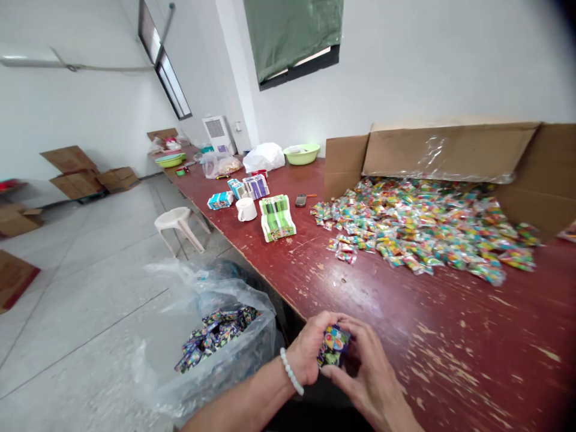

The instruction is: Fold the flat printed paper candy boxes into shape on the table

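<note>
Both hands meet at the near edge of the red table (342, 300), around a small dark printed candy box (333, 345). My left hand (308, 348), with a pale bead bracelet at its wrist, wraps the box from the left. From the right, my right hand (371, 372) grips it with thumb and fingers. Similar dark boxes (216, 336) lie in a clear plastic bag (252, 354) to the left, below the table edge. A large pile of wrapped colourful candies (418, 222) spreads over the table at the right, beyond my hands.
An opened cardboard carton (450, 150) stands behind the candies. Green flat cartons (278, 217), a white mug (246, 209), blue cartons (220, 200) and a phone-like device (300, 200) sit farther along the table. A white stool (180, 225) stands on the floor at left.
</note>
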The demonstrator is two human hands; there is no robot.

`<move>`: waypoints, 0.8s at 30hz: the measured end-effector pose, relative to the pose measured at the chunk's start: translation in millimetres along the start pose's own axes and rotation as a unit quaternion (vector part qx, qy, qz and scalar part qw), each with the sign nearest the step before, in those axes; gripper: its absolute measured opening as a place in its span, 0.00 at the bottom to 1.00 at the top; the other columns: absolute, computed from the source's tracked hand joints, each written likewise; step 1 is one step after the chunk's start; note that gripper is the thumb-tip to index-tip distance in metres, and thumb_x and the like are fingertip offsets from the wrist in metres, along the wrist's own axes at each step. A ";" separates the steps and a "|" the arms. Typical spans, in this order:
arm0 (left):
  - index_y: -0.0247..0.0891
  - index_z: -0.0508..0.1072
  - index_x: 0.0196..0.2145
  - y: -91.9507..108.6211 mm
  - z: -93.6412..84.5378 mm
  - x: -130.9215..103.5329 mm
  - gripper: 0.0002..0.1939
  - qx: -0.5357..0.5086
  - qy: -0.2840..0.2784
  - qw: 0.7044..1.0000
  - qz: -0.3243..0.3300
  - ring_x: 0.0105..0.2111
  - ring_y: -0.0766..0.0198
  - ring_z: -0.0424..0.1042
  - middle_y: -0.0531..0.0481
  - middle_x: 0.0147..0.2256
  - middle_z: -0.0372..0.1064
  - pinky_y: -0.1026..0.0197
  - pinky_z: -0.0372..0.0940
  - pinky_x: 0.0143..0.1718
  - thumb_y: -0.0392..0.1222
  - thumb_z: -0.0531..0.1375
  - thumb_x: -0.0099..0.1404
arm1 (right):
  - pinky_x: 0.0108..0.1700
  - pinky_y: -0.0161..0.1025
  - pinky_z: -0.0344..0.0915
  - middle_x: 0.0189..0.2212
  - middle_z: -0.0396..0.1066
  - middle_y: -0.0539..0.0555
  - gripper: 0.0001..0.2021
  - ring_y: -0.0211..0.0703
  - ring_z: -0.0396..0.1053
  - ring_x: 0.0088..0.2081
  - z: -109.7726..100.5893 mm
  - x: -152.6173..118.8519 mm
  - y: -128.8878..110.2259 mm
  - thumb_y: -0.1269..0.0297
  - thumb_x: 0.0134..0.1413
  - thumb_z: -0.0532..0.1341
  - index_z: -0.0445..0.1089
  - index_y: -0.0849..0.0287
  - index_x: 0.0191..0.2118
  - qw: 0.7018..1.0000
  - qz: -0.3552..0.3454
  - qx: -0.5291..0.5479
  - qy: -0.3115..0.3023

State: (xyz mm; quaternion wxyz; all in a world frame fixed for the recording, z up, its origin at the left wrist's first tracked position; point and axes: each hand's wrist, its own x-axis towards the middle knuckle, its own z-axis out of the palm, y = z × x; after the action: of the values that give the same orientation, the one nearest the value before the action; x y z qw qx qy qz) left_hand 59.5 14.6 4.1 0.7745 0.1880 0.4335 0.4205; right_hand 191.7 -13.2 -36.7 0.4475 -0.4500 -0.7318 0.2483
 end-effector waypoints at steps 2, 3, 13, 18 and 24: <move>0.36 0.75 0.37 2.4 -2.1 -2.7 0.15 -0.006 0.015 1.000 -0.001 0.21 0.64 0.70 0.51 0.25 0.71 0.64 0.61 0.22 0.49 0.63 0.55 | 0.51 0.55 0.68 0.56 0.64 0.63 0.38 0.61 0.66 0.54 7.5 -3.5 -2.8 0.65 0.40 0.70 0.57 0.55 0.60 0.998 -0.017 -0.051 -0.012; 0.36 0.75 0.37 3.0 -3.4 -3.9 0.15 -0.012 0.021 1.000 0.004 0.22 0.65 0.70 0.52 0.25 0.71 0.64 0.62 0.23 0.49 0.63 0.55 | 0.51 0.57 0.67 0.57 0.63 0.64 0.40 0.62 0.66 0.54 9.5 -3.8 -4.6 0.66 0.40 0.69 0.55 0.55 0.61 0.997 -0.020 -0.078 -0.016; 0.34 0.73 0.39 1.6 -32.2 -26.4 0.18 -0.007 0.012 0.999 0.043 0.27 0.64 0.72 0.49 0.31 0.72 0.62 0.66 0.30 0.51 0.66 0.58 | 0.49 0.54 0.68 0.50 0.65 0.64 0.33 0.59 0.66 0.50 25.4 12.4 -17.7 0.60 0.40 0.68 0.59 0.58 0.54 0.994 -0.058 -0.068 -0.070; 0.40 0.65 0.53 43.0 -70.2 -55.0 0.25 0.231 0.055 0.963 0.123 0.25 0.66 0.71 0.49 0.35 0.71 0.62 0.67 0.27 0.53 0.62 0.62 | 0.53 0.58 0.64 0.60 0.54 0.70 0.52 0.63 0.62 0.55 21.7 24.7 -3.7 0.42 0.38 0.71 0.49 0.62 0.64 0.990 -0.089 -0.064 -0.085; 0.40 0.62 0.56 101.6 -178.2 -74.9 0.25 0.444 0.331 0.819 0.153 0.32 0.64 0.69 0.51 0.37 0.72 0.63 0.65 0.34 0.51 0.57 0.64 | 0.48 0.53 0.65 0.46 0.69 0.63 0.25 0.56 0.68 0.43 -17.2 23.8 67.4 0.53 0.56 0.60 0.61 0.59 0.56 0.977 0.054 -0.196 0.056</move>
State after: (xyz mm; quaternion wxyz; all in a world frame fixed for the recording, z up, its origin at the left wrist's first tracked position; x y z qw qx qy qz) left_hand -158.2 -1.0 10.5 0.3430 0.4251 0.7687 0.3330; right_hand 231.6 38.9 -69.9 0.3770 -0.5809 -0.7147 0.0978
